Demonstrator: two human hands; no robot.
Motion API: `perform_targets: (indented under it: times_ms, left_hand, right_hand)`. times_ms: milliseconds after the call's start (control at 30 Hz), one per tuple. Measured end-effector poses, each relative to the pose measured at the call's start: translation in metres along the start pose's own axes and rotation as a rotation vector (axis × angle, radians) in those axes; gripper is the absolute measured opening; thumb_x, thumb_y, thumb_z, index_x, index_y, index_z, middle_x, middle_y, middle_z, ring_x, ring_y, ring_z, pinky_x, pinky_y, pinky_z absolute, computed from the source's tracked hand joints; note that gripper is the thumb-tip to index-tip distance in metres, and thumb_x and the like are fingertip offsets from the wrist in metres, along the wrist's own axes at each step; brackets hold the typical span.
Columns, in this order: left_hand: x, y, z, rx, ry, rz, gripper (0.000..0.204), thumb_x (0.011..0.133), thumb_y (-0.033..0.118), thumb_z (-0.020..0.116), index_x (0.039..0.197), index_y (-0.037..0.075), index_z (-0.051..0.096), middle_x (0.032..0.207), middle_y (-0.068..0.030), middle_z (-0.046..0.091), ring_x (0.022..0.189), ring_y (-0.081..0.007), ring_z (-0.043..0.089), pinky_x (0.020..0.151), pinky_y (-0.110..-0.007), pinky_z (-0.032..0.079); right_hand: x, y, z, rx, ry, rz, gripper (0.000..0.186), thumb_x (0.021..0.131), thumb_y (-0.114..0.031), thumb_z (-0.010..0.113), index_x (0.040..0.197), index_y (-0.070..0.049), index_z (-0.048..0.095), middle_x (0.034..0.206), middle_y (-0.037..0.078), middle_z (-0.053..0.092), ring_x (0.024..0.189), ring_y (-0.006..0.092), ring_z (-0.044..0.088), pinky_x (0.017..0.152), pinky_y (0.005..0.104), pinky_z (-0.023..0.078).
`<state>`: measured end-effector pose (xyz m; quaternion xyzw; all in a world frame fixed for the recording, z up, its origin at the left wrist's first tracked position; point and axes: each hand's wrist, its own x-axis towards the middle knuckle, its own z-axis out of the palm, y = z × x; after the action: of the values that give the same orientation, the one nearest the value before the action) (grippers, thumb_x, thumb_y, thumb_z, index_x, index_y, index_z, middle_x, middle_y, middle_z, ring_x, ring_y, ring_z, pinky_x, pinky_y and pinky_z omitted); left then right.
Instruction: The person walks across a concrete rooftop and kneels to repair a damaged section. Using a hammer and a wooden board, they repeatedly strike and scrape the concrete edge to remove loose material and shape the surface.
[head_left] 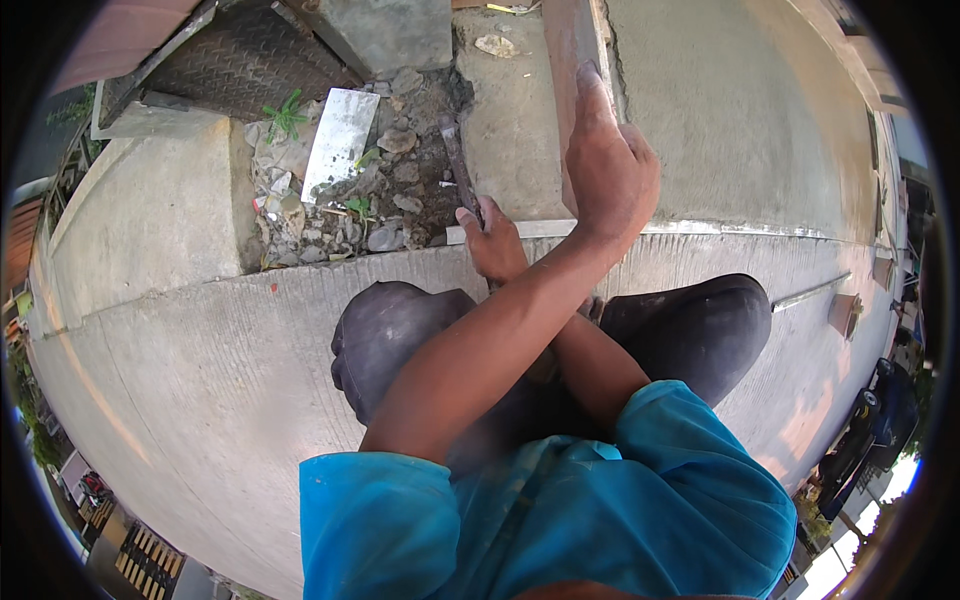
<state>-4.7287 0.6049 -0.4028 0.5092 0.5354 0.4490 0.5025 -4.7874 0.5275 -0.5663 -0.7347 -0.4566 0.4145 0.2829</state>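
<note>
Ridged concrete (220, 370), long flat board (571, 40)

Outdoors in daylight, grooved concrete pavement (190, 390) spreads from nine o'clock through six to three. A pale concrete ramp (140, 215) sits toward ten o'clock, a rusty checkered metal plate (250, 55) between ten and eleven, smooth grey slab (745, 130) at two. Near four stands a dark car (880, 425); pale slats (145, 562) lie near eight.
</note>
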Motion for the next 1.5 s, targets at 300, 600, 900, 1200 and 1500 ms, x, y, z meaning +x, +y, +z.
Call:
perform_targets:
  times_ms: [300, 600, 900, 1200, 1500]
  left_hand:
    - [-0.053, 0.028, -0.017, -0.284, -0.137, 0.431, 0.058, 0.084, -0.013, 0.043, 0.141, -0.013, 0.035, 0.094, -0.0283, 0.058, 0.08, -0.0353, 0.062, 0.07, -0.04, 0.048]
    - [-0.042, 0.024, -0.028, -0.401, -0.081, 0.481, 0.052, 0.088, -0.01, 0.045, 0.139, -0.011, 0.037, 0.115, -0.0326, 0.057, 0.106, -0.0435, 0.06, 0.089, -0.042, 0.049]
    - [-0.037, 0.026, -0.029, -0.403, -0.039, 0.472, 0.052, 0.087, -0.008, 0.045, 0.139, -0.011, 0.038, 0.125, -0.0353, 0.053, 0.118, -0.0476, 0.054, 0.1, -0.045, 0.045]
    - [-0.031, 0.025, -0.027, -0.393, -0.053, 0.48, 0.056, 0.083, -0.01, 0.045, 0.139, -0.011, 0.037, 0.124, -0.0364, 0.053, 0.115, -0.049, 0.054, 0.096, -0.047, 0.047]
    - [-0.021, 0.025, -0.034, -0.424, -0.139, 0.464, 0.063, 0.081, -0.01, 0.048, 0.141, -0.013, 0.031, 0.131, -0.0388, 0.046, 0.121, -0.052, 0.049, 0.105, -0.049, 0.04]
  right_hand:
    - [0.151, -0.002, 0.006, -0.058, 0.229, -0.07, 0.044, 0.099, -0.031, 0.048, 0.129, 0.001, 0.049, 0.104, 0.032, 0.065, 0.103, 0.0512, 0.061, 0.089, 0.0531, 0.048]
    - [0.161, -0.042, 0.021, -0.071, 0.194, -0.09, 0.058, 0.099, -0.033, 0.047, 0.147, -0.002, 0.036, 0.117, 0.033, 0.062, 0.111, 0.0494, 0.059, 0.095, 0.0523, 0.046]
    - [0.183, -0.035, 0.036, -0.091, 0.213, -0.086, 0.058, 0.098, -0.033, 0.047, 0.147, -0.004, 0.036, 0.118, 0.031, 0.062, 0.113, 0.0472, 0.059, 0.097, 0.0512, 0.045]
    - [0.189, -0.032, 0.041, -0.167, 0.207, -0.103, 0.057, 0.098, -0.033, 0.046, 0.144, -0.001, 0.039, 0.116, 0.029, 0.064, 0.112, 0.0445, 0.06, 0.097, 0.0499, 0.046]
    - [0.189, -0.054, 0.032, 0.066, 0.094, 0.077, 0.058, 0.097, -0.034, 0.048, 0.143, 0.0, 0.042, 0.125, 0.028, 0.061, 0.119, 0.0402, 0.058, 0.101, 0.0451, 0.045]
